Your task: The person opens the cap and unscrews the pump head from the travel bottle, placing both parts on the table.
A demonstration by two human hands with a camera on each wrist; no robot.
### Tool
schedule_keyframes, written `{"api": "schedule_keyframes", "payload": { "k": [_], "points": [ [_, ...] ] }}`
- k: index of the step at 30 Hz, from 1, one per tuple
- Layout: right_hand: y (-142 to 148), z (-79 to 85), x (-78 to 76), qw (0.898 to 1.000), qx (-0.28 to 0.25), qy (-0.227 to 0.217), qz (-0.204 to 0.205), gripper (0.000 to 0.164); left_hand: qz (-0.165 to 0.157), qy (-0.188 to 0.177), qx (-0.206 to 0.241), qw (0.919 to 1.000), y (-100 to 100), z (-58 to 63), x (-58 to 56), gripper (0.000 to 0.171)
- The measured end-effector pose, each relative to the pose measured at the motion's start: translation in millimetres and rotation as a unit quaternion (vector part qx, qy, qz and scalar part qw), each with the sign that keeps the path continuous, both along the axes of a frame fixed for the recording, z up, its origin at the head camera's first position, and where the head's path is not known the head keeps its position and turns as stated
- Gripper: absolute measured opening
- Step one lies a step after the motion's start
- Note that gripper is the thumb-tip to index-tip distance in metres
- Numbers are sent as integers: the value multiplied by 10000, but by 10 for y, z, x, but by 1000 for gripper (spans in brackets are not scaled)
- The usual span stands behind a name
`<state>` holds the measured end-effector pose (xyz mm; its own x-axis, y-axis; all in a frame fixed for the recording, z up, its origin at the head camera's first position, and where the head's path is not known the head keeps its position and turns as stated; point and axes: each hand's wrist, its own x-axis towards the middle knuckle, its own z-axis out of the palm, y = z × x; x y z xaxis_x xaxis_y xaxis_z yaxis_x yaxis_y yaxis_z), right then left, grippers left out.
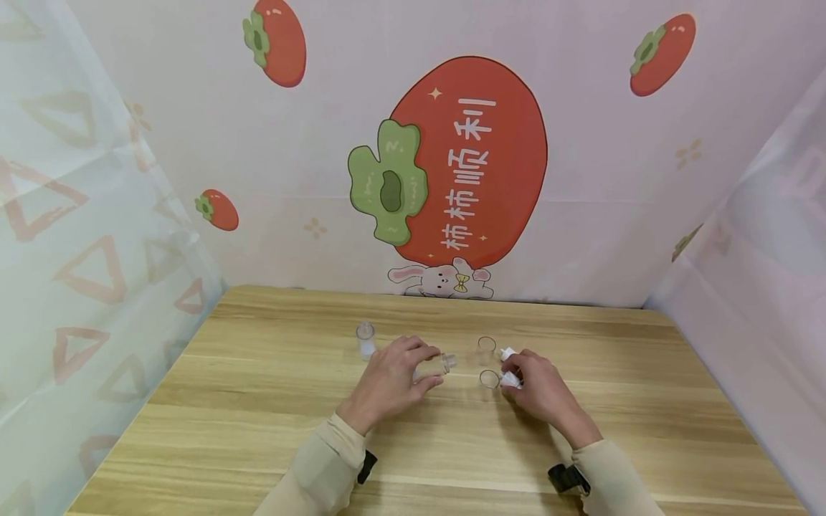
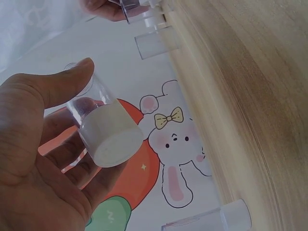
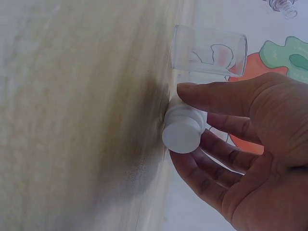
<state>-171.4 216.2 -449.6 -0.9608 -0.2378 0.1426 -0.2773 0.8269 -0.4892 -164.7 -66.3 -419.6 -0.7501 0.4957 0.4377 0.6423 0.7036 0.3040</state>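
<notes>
My left hand (image 1: 393, 376) grips a small clear bottle (image 2: 113, 132) with a whitish base, thumb near its neck. In the head view this bottle is tipped, its open neck pointing right, above the wooden table. My right hand (image 1: 542, 387) has thumb and fingers around a white pump head (image 3: 182, 134) close to the tabletop. A second white pump head (image 1: 508, 354) shows just beyond those fingers. Left of the right hand stand two clear caps, the far cap (image 1: 487, 350) and the near cap (image 1: 489, 381).
A second clear bottle (image 1: 366, 342) stands upright on the table (image 1: 258, 401), beyond and left of my left hand. Behind the table's far edge rises a pale backdrop (image 1: 581, 236) with printed persimmons. Pale sheets also hang at both sides.
</notes>
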Motion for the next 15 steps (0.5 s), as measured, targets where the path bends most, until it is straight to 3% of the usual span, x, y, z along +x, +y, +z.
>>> {"api": "schedule_keyframes", "payload": {
  "k": [15],
  "points": [
    [19, 43, 24, 10000, 52, 15, -12, 29, 30, -157, 77, 9998, -1, -14, -2, 35]
  ]
}}
